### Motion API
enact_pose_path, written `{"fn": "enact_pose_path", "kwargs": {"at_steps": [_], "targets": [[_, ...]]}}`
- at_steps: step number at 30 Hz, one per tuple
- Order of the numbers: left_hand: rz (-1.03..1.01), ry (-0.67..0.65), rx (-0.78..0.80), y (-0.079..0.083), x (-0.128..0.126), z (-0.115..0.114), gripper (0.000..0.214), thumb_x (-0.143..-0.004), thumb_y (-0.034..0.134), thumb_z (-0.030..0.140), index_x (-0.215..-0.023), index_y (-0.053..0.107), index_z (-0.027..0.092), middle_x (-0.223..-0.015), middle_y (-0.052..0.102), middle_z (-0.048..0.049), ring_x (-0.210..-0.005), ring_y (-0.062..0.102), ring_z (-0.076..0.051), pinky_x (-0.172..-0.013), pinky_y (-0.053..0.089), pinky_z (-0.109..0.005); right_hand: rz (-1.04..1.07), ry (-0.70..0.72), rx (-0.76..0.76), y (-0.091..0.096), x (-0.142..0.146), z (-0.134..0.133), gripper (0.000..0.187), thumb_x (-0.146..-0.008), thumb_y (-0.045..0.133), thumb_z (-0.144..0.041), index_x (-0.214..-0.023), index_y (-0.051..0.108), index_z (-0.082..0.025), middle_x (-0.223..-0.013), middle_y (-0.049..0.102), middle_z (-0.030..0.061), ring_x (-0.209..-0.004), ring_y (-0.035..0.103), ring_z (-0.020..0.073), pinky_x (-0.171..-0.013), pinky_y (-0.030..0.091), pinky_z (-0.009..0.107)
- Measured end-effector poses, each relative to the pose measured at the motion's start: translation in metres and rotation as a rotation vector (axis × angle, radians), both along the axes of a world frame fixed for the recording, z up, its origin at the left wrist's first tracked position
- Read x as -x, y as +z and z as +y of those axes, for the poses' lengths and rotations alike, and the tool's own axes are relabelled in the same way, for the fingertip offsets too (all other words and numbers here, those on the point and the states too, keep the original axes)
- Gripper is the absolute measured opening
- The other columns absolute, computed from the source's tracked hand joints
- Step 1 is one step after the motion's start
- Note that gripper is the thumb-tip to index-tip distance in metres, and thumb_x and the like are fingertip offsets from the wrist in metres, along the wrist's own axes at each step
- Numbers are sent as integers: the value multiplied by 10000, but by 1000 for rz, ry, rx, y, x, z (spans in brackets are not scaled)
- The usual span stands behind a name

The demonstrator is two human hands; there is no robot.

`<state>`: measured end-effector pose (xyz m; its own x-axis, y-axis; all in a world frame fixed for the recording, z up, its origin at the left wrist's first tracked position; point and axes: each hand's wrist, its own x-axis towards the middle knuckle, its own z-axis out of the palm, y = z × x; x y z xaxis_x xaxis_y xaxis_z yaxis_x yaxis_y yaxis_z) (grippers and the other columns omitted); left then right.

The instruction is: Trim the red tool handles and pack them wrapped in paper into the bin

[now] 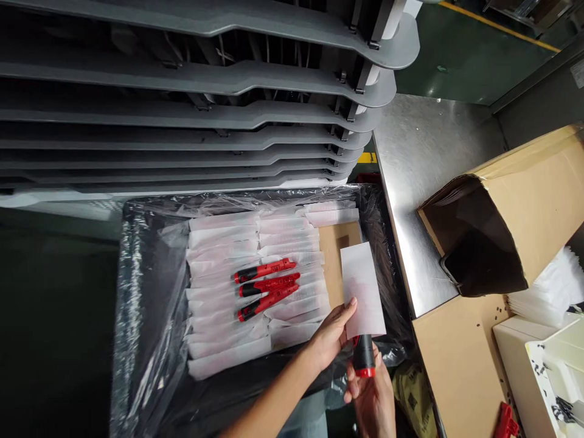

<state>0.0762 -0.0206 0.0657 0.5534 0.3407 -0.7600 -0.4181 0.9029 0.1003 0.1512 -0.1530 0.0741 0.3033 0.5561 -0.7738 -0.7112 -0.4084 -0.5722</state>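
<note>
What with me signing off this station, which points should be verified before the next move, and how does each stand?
1. White wrapper held by left hand: ok, thumb on its surface.
2. Red-and-black piece held by right hand: ok, near its lower end.
3. Piece fully inside the wrapper: not ok, its black end with red rim sticks out.
4. Three loose pieces wrapped: not ok, they lie bare on the white rows.
5. Bare cardboard beside the rows: ok, a strip shows.
6. Wrapper's underside undamaged: cannot tell, hidden.

Hands [329,334] [378,398] hold a red-and-black part [364,353], seemingly partway inside a white sleeve [365,280], over a plastic-lined bin [148,365].
</note>
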Motion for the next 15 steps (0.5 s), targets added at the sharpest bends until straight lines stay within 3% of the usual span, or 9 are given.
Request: {"fn": "enact_pose_path", "kwargs": {"at_steps": [5,9,13,15], "targets": [[-32,-60,-13,6,3,-6,433,-818,742,541,-940,727,126,-564,693,-34,-386,558,-139,-434,430,-243,-99,-37,40,6,7,19,440,-836,649,-676,-958,628,-253,-654,628,-13,-471,493,126,-431,436,244],[-128,-166,79,8,4,-10,499,-869,605,647,-854,679,154,-397,561,16,-237,427,-141,-285,353,-244,-207,110,81,5,3,19,497,-853,571,-735,-902,612,-242,-667,645,6,-501,517,156,-467,439,285],[-105,-53,295,1,2,-8,394,-949,572,511,-836,656,142,-511,663,-28,-333,547,-144,-359,450,-233,-669,347,216,19,-11,23,593,-864,510,-762,-1033,655,-213,-634,647,2,-539,543,179,-542,432,291],[-70,5,342,-4,0,-8,330,-957,593,441,-838,652,139,-581,704,-44,-446,640,-151,-450,504,-218,-953,462,287,31,-19,32,566,-852,547,-739,-985,687,-207,-676,666,15,-599,573,188,-592,429,286]]}}
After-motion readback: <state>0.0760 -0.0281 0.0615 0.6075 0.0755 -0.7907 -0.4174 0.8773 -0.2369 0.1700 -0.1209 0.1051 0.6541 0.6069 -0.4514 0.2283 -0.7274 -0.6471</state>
